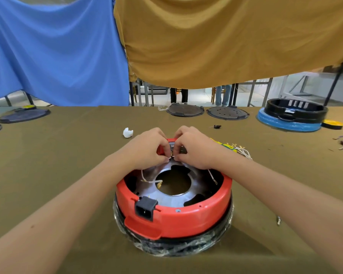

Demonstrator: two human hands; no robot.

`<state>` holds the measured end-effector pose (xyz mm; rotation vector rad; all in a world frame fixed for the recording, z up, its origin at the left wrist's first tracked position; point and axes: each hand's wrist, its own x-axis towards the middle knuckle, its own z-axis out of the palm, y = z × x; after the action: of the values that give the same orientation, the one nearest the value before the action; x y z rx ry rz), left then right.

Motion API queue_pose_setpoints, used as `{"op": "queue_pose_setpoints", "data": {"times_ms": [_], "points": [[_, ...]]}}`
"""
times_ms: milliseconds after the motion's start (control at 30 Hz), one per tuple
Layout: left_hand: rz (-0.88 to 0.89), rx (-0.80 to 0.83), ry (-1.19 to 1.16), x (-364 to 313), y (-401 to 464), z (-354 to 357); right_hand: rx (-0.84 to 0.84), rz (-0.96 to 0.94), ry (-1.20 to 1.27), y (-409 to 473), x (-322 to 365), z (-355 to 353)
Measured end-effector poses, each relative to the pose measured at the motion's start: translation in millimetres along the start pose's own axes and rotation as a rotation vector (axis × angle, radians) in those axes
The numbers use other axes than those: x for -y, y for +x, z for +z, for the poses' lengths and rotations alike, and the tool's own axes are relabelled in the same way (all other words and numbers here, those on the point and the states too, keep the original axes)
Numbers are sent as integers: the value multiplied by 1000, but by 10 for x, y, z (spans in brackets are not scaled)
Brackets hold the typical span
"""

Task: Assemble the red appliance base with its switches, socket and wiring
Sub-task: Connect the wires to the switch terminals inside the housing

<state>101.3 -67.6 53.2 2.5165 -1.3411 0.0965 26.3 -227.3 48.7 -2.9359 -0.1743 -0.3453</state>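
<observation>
- Head view: the red base (pixel 186 218) sits on the olive surface (pixel 67 155) right in front of the person, open side up, resting on a black ring wrapped in clear film.
- The left hand (pixel 147 148) and the right hand (pixel 194 148) meet at the far rim of the base. Both have their fingers curled in a narrow pinch around a small switch part (pixel 173 150) and the wire ends there; exactly what each fingertip holds is hidden.
- The black socket (pixel 146 208) is already seated in the near wall.
- White wires (pixel 149 180) with metal ends lie loose inside over the silver plate (pixel 172 196), and another hangs on the right side (pixel 212 177).
- The step in hand looks like pushing a wire end onto a switch tab. To do it well, one hand should brace the switch against the rim while the other slides the end straight on, not at an angle, so the tab does not bend.
- Spare wires (pixel 244 151) lie just beside the right wrist, near enough to reach for next.
- Keeping the loose wires out of the centre hole avoids snagging.
</observation>
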Motion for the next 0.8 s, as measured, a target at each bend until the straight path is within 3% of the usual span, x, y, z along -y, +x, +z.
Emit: {"op": "queue_pose_setpoints", "data": {"times_ms": [800], "points": [[70,47,-104,125,25,11,-38,65,79,-18,21,-60]]}}
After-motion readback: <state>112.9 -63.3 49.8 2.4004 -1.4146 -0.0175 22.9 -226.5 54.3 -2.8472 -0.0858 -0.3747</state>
